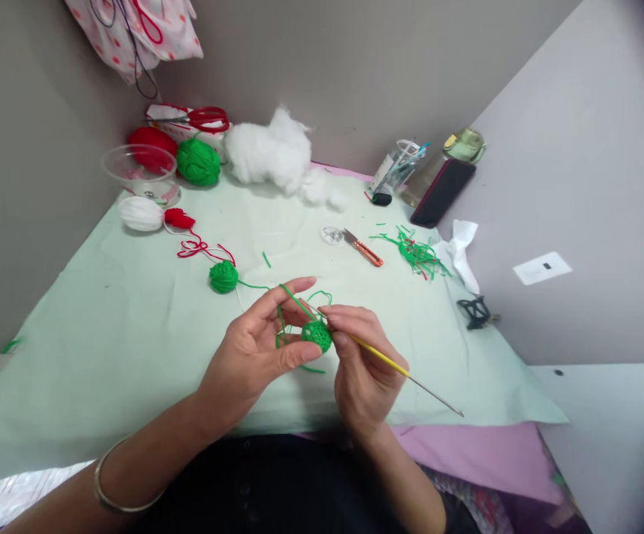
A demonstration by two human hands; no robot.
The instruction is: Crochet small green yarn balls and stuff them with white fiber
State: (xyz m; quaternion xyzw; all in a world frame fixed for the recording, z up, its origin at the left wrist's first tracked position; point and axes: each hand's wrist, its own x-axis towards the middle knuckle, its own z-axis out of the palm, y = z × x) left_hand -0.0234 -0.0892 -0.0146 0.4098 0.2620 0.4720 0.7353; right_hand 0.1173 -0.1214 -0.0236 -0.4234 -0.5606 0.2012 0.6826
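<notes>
Left hand (252,343): thumb and fingers pinching a small, rounded green crocheted piece (316,337); green yarn strand running over the raised index finger. Right hand (365,363): closed round a yellow-gripped crochet hook (389,360), one end at the piece, the other pointing near and right. Location of piece: between both hands, above the near middle of a pale green cover (149,348).

Left: small green yarn ball (223,277), near a red yarn tangle (205,247); farther, white yarn ball (140,213) beside a clear plastic tub (171,196). Far middle: white fibre stuffing (271,152). Right of centre: orange-handled thread snips (365,250); farther right, green and red yarn clippings (418,256) beside crumpled white tissue (463,248).
</notes>
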